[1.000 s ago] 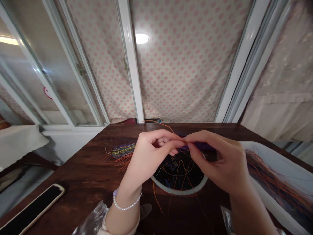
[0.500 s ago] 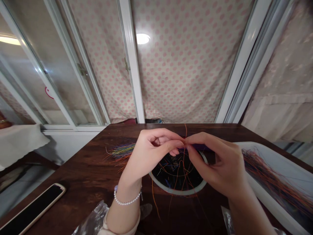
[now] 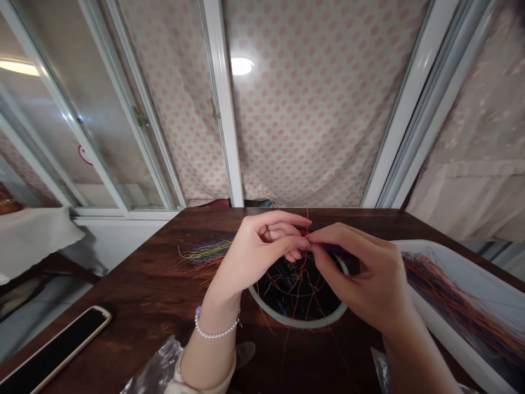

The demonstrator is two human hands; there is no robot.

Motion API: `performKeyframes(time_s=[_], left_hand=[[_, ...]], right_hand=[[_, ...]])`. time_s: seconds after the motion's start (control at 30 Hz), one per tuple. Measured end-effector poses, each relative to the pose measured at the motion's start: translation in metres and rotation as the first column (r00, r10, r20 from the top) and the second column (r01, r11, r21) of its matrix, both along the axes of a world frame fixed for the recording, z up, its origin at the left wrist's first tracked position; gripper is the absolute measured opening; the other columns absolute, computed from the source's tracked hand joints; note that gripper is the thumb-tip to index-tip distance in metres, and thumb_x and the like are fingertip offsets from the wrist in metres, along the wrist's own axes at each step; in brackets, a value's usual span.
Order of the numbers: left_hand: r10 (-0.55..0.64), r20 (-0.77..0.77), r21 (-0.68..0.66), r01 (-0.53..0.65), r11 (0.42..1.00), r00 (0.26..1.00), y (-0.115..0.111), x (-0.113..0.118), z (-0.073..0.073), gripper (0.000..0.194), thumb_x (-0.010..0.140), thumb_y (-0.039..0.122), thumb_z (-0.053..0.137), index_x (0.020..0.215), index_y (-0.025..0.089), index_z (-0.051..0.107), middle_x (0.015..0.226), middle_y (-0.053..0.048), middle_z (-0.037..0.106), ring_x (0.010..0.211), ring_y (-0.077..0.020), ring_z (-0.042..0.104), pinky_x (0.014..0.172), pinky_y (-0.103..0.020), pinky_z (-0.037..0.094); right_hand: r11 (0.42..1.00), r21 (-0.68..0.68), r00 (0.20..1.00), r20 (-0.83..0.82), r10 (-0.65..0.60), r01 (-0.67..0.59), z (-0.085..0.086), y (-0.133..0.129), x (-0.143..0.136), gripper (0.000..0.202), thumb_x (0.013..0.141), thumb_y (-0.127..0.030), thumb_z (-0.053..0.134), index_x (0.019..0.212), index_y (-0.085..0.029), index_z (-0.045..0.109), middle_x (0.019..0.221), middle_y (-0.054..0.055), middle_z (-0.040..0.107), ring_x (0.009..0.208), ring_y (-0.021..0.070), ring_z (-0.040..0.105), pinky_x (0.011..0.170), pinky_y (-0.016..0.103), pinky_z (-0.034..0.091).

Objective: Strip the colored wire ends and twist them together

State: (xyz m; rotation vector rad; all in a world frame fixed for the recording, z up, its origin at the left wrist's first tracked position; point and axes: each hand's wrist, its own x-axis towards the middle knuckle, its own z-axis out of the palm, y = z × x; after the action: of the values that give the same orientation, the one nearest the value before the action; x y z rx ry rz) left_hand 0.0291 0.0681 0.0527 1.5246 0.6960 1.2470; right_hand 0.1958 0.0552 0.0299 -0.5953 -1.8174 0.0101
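Over the round dish, both hands meet at a thin orange wire [image 3: 307, 214]. The thumb and index finger of my right hand [image 3: 365, 273] pinch it. My left hand [image 3: 262, 246], with a pearl bracelet at the wrist, has its index finger raised apart from the thumb; the thumb tip touches near the right fingertips and the other fingers curl loosely. Beneath them lies the black dish with a pale rim [image 3: 287, 322], strewn with loose wire bits in orange, blue and white. Something purple [image 3: 334, 248] sits behind the right fingers, mostly hidden.
A bundle of coloured wires [image 3: 205, 256] lies left of the dish. At right, a white tray [image 3: 435, 323] contains many orange and dark wires [image 3: 451, 295]. A phone [image 3: 55, 350] rests at the table's left, and clear plastic bags [image 3: 153, 366] lie near the front edge.
My left index finger has lifted away from the thumb, opening a gap. Both hands have shifted slightly left, and the right pinch stays closed on the wire.
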Motion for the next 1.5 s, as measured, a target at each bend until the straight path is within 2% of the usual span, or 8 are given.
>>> performKeyframes(time_s=[0.2, 0.47, 0.57, 0.73, 0.97, 1.13, 1.33, 1.5], left_hand=[[-0.007, 0.006, 0.059, 0.006, 0.998, 1.0, -0.001, 0.001, 0.0, 0.012, 0.074, 0.006, 0.072, 0.079, 0.016, 0.076, 0.063, 0.003, 0.072, 0.053, -0.0051, 0.064, 0.055, -0.011, 0.056], [0.083, 0.009, 0.123, -0.083, 0.989, 0.997, -0.001, -0.002, 0.0, 0.009, 0.069, 0.009, 0.074, 0.067, 0.017, 0.072, 0.059, 0.002, 0.07, 0.049, -0.0076, 0.064, 0.051, -0.015, 0.056], [0.087, 0.047, 0.151, -0.093, 0.984, 0.995, -0.002, -0.003, 0.0, 0.013, 0.068, 0.006, 0.073, 0.065, 0.018, 0.072, 0.058, 0.002, 0.07, 0.049, -0.007, 0.063, 0.049, -0.014, 0.055], [0.018, 0.129, 0.188, -0.042, 0.981, 0.991, -0.004, -0.005, -0.001, 0.026, 0.07, -0.003, 0.069, 0.067, 0.022, 0.075, 0.062, 0.005, 0.071, 0.051, -0.0036, 0.064, 0.051, -0.009, 0.053], [0.022, 0.17, 0.298, -0.073, 0.952, 0.985, -0.006, -0.005, -0.002, 0.029, 0.071, -0.006, 0.068, 0.068, 0.022, 0.076, 0.069, 0.004, 0.073, 0.056, -0.0045, 0.066, 0.053, -0.009, 0.055], [0.106, 0.054, 0.482, -0.119, 0.868, 0.993, -0.008, -0.005, -0.004, 0.024, 0.078, -0.002, 0.069, 0.074, 0.02, 0.078, 0.075, 0.0, 0.074, 0.063, -0.0085, 0.068, 0.058, -0.015, 0.059], [0.151, 0.005, 0.752, -0.103, 0.651, 0.989, -0.006, -0.005, -0.004, 0.02, 0.083, 0.001, 0.068, 0.074, 0.017, 0.076, 0.074, -0.003, 0.075, 0.067, -0.0121, 0.071, 0.063, -0.02, 0.059], [0.148, 0.011, 0.788, -0.1, 0.608, 0.989, -0.005, -0.005, -0.005, 0.019, 0.083, 0.001, 0.07, 0.075, 0.017, 0.075, 0.076, -0.003, 0.076, 0.069, -0.0126, 0.072, 0.065, -0.02, 0.06]], right_hand=[[1.0, -0.001, 1.0, -0.001, 0.006, -0.006, -0.001, 0.0, 0.0, 0.018, 0.086, -0.001, 0.057, 0.086, -0.017, 0.064, 0.075, -0.001, 0.067, 0.065, 0.0077, 0.064, 0.065, 0.018, 0.052], [1.0, -0.007, 0.999, -0.033, -0.012, 0.011, -0.002, -0.002, 0.001, 0.019, 0.086, -0.002, 0.059, 0.088, -0.02, 0.064, 0.078, 0.0, 0.069, 0.068, 0.0117, 0.065, 0.063, 0.024, 0.053], [1.0, 0.015, 0.997, -0.073, -0.021, 0.022, -0.002, -0.003, 0.001, 0.02, 0.085, -0.002, 0.06, 0.089, -0.021, 0.065, 0.08, 0.001, 0.068, 0.071, 0.0126, 0.065, 0.064, 0.026, 0.052], [0.996, 0.069, 0.991, -0.127, -0.041, 0.05, -0.002, -0.008, 0.002, 0.022, 0.082, 0.0, 0.064, 0.089, -0.02, 0.066, 0.081, 0.0, 0.062, 0.071, 0.0106, 0.06, 0.061, 0.026, 0.049], [0.998, 0.051, 0.983, -0.178, -0.038, 0.048, -0.004, -0.012, 0.0, 0.026, 0.079, 0.003, 0.065, 0.09, -0.021, 0.065, 0.079, 0.0, 0.061, 0.064, 0.0096, 0.056, 0.051, 0.026, 0.044], [0.997, 0.028, 0.97, -0.236, -0.058, 0.066, -0.006, -0.011, -0.003, 0.026, 0.081, 0.002, 0.064, 0.09, -0.023, 0.064, 0.082, 0.002, 0.064, 0.067, 0.013, 0.061, 0.052, 0.028, 0.048], [0.999, 0.051, 0.952, -0.306, 0.004, 0.012, -0.009, -0.01, -0.004, 0.029, 0.079, 0.003, 0.065, 0.094, -0.022, 0.069, 0.096, 0.004, 0.069, 0.079, 0.0158, 0.069, 0.066, 0.032, 0.059], [0.998, 0.047, 0.943, -0.331, 0.048, -0.034, -0.01, -0.011, -0.004, 0.035, 0.077, 0.007, 0.065, 0.099, -0.02, 0.07, 0.098, 0.002, 0.074, 0.084, 0.0154, 0.072, 0.075, 0.03, 0.061]])
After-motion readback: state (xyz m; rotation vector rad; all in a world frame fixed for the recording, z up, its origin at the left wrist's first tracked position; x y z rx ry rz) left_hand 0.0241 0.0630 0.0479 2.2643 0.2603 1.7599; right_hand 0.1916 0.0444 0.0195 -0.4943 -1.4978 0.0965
